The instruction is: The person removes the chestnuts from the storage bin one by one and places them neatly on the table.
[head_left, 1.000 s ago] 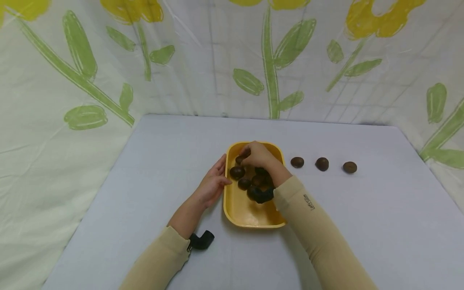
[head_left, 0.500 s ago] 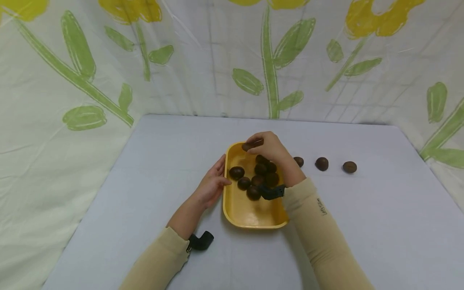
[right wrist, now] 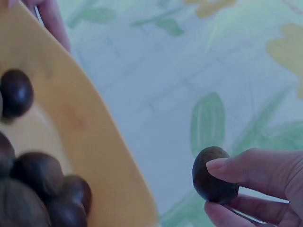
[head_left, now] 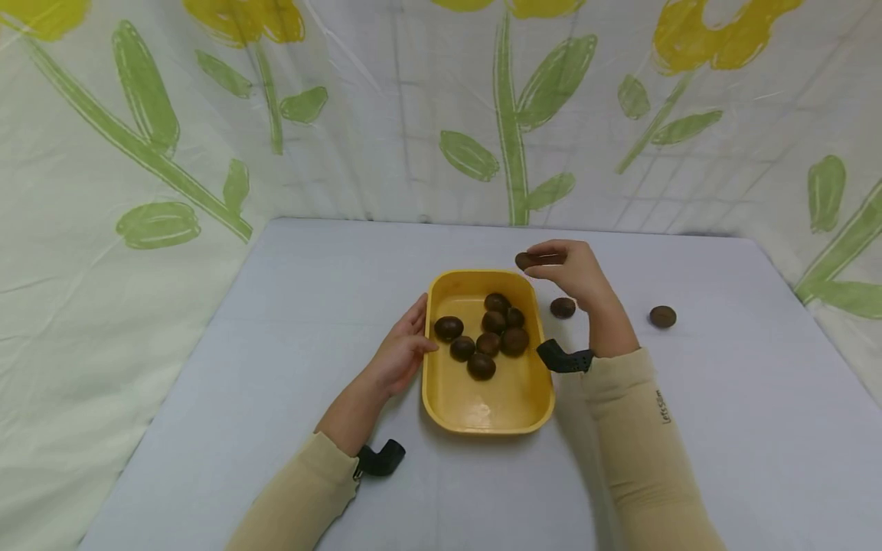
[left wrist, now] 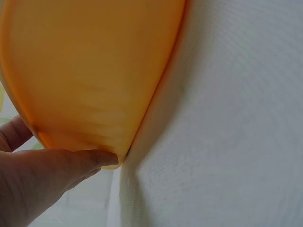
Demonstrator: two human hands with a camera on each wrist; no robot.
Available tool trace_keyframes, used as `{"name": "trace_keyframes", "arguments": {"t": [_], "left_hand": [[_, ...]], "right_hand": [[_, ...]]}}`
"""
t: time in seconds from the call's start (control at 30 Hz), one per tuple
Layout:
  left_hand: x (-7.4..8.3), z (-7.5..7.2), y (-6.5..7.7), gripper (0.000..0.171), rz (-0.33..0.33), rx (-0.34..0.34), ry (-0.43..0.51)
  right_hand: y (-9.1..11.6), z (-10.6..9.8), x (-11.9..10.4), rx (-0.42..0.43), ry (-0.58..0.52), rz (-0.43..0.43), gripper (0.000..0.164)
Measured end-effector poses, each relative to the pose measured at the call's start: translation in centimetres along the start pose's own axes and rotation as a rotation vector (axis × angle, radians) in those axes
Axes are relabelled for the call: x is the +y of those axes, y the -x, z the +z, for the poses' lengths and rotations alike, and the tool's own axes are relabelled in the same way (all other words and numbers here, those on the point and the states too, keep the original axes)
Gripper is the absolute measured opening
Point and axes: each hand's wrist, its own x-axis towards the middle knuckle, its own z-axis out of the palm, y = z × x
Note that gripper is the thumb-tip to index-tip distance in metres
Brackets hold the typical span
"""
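Observation:
A shallow yellow plastic tray (head_left: 482, 417) sits on the table with several dark brown chestnuts (head_left: 481, 366) gathered in its middle and upper part. My left hand (head_left: 401, 348) holds the tray by its left side, thumb over the rim and fingers along the outer wall (left wrist: 94, 61). Beyond the tray's upper right corner, my right hand (head_left: 579, 268) pinches a single chestnut (right wrist: 210, 177) between thumb and fingers, raised above the table. On the table right of the tray lie a chestnut (head_left: 562, 308) and another chestnut (head_left: 663, 317) farther right. The right hand hides the spot between them.
The white-covered table (head_left: 310, 268) ends at a back edge against a white curtain (head_left: 386, 138) printed with yellow flowers and green leaves. A black wrist camera mount (head_left: 380, 458) sits below the left wrist, and another mount (head_left: 565, 358) juts from the right wrist.
My right hand has lifted a chestnut out of the tray's upper left and carried it right, past the tray's far rim. The left hand and the tray have stayed put.

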Motion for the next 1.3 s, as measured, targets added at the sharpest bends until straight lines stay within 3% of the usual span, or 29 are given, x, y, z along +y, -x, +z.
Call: {"name": "trace_keyframes", "arguments": {"t": [0.4, 0.87, 1.07, 1.3], "left_hand": [[0.2, 0.1, 0.0, 0.086, -0.001, 0.001, 0.009], [0.1, 0.1, 0.0, 0.087, -0.012, 0.006, 0.021], [0.1, 0.1, 0.0, 0.087, -0.009, 0.003, 0.021], [0.2, 0.2, 0.1, 0.086, -0.007, 0.004, 0.010]], "right_hand": [[2.4, -4.9, 3.1, 0.149, -0.076, 0.103, 0.053], [4.3, -7.8, 5.5, 0.196, -0.152, 0.275, 0.053], [5.2, -9.2, 7.1, 0.262, -0.139, 0.260, 0.048], [6.5, -10.9, 9.2, 0.332, -0.208, 0.291, 0.050]]}}
